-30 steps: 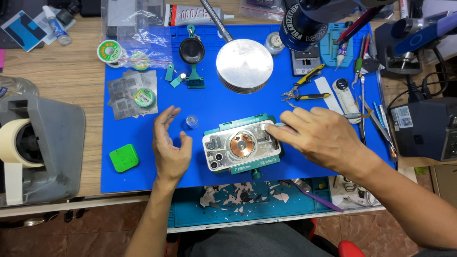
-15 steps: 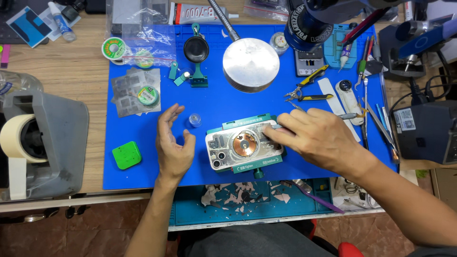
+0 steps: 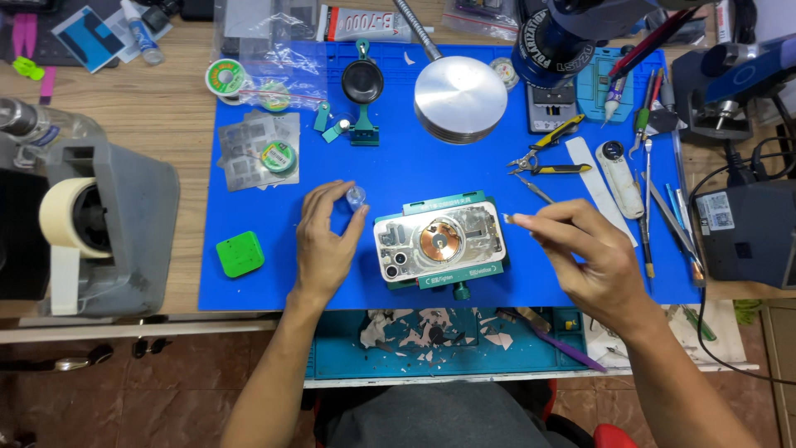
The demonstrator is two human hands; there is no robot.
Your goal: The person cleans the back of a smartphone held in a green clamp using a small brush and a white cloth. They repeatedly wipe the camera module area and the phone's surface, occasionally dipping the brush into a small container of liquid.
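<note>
Near the middle of the frame a phone back housing (image 3: 439,241) lies clamped in a teal holding fixture (image 3: 452,278) on the blue work mat (image 3: 249,191) — the fixture pins it flat with its inner side up, so the copper-coloured coil at its centre and the camera openings at its left end stay exposed and steady. The left hand (image 3: 325,241), just left of the housing, has thumb and forefinger closed around a small clear pot (image 3: 356,197), the other fingers curled loosely beneath; the grip looks light, as one takes a small container off a surface. The right hand (image 3: 584,257) hovers just right of the housing, apart from it, thumb and fingertips pressed together on a thin tool (image 3: 521,219) whose pale tip points left towards the housing's edge — a pen-like hold that suits fine work, though what kind of tool it is cannot be told at this size. Yellow-handled cutters (image 3: 547,149) and tweezers (image 3: 647,207) lie right of centre, within that hand's reach. A round metal lamp head (image 3: 460,98) sits above the fixture, a tape dispenser (image 3: 99,224) at the far left, and a green block (image 3: 240,254) at the mat's lower left.
</note>
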